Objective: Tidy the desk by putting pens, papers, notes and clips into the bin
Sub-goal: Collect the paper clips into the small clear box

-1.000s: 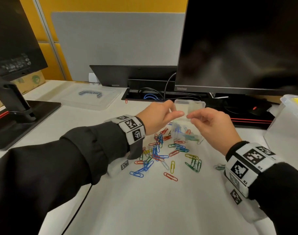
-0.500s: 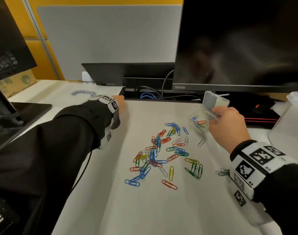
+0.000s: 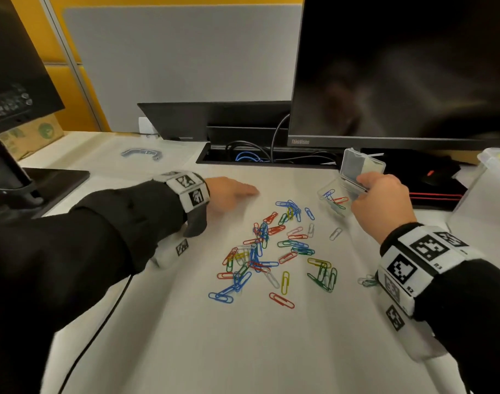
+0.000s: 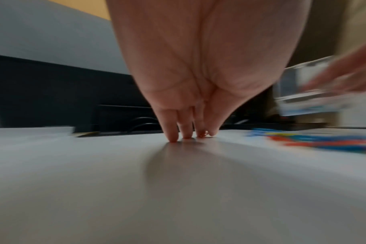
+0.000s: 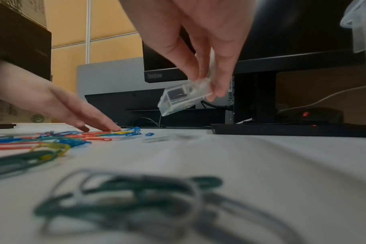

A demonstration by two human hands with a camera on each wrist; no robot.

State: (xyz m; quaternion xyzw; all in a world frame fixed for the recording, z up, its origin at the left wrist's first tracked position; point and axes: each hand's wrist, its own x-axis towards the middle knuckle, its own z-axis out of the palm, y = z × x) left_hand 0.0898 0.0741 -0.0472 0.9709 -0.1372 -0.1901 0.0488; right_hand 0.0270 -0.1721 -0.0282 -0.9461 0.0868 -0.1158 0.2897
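- My right hand (image 3: 381, 203) grips a small clear clip box (image 3: 335, 199) by its hinge edge, fingers curled around it. The box is lifted off the desk (image 3: 186, 336) and tilted, lid (image 3: 361, 167) swung open, with a few clips inside.
- My left hand (image 3: 229, 194) lies flat with fingers straight, grasping nothing — the fingertips (image 4: 172, 137) touch the desk surface. In the left wrist view a red clip (image 4: 203, 133) sits at the fingertips; I cannot tell whether it is pinned.
- The loose paper clips (image 3: 271, 251) — red, blue, green, yellow and white — lie scattered on the desk between my hands, at 4 o'clock from the left hand.
- A separate small cluster of clips (image 3: 367, 280) lies just beside my right wrist.
- The clear bin (image 3: 487, 194) stands at 3 o'clock from the box, at the right edge of the head view.
- The monitor (image 3: 399, 66) stands at 12 o'clock from the box.
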